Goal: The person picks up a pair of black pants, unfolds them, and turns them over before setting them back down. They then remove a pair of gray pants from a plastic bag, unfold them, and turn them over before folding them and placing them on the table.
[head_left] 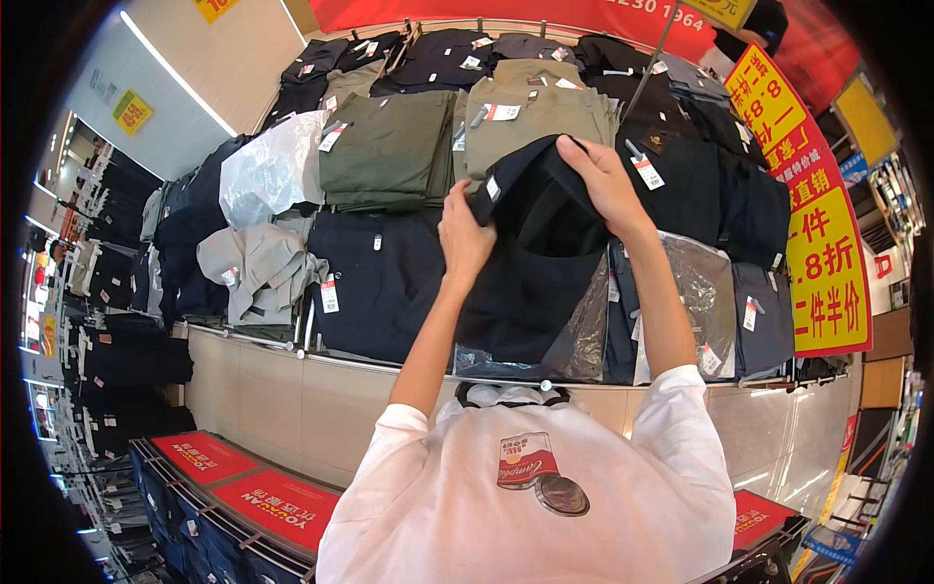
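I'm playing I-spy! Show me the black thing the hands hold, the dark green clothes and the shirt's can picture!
Black garment (530, 297): head view, front below its opening.
Dark green clothes (382, 146): head view, top of the folded stack.
Can picture (525, 470): head view, red part.

Pale tiled floor beneath metal-railed display racks — red-and-yellow signs at right, strip light upper left.

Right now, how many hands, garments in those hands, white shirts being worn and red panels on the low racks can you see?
Hands: 2, left hand and right hand
Held dark garment: 1
Worn white shirt: 1
Red panels: 3
Total: 7
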Action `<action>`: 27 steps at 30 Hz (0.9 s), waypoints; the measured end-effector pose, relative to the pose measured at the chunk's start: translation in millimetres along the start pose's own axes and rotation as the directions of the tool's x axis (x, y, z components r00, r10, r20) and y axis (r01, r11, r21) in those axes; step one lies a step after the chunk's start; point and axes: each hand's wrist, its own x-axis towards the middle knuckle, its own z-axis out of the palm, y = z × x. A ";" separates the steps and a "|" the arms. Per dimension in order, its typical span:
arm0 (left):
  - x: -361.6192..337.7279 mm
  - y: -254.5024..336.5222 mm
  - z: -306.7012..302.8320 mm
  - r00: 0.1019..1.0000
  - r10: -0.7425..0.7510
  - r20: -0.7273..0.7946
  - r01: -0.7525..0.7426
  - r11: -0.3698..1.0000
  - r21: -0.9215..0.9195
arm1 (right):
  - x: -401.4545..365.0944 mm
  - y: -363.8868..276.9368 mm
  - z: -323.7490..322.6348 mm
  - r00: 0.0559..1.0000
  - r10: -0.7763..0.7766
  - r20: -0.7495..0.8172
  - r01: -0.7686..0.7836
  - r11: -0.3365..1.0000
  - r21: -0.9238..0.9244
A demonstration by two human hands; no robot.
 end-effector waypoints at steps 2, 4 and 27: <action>-1.3 -26.9 -2.5 1.000 -0.011 0.027 0.008 0.994 0.106 | -3.9 -6.9 -11.6 0.999 -0.046 -0.006 0.045 0.996 -0.076; -3.0 -35.1 -16.3 0.999 0.039 -0.004 -0.038 0.987 0.154 | -8.6 -13.4 -22.3 0.995 -0.098 -0.018 0.093 0.975 -0.204; 24.4 24.5 -91.0 0.900 -0.168 0.402 0.434 0.259 -0.863 | -29.5 28.6 -31.8 0.932 -0.248 -0.263 0.137 0.916 -0.377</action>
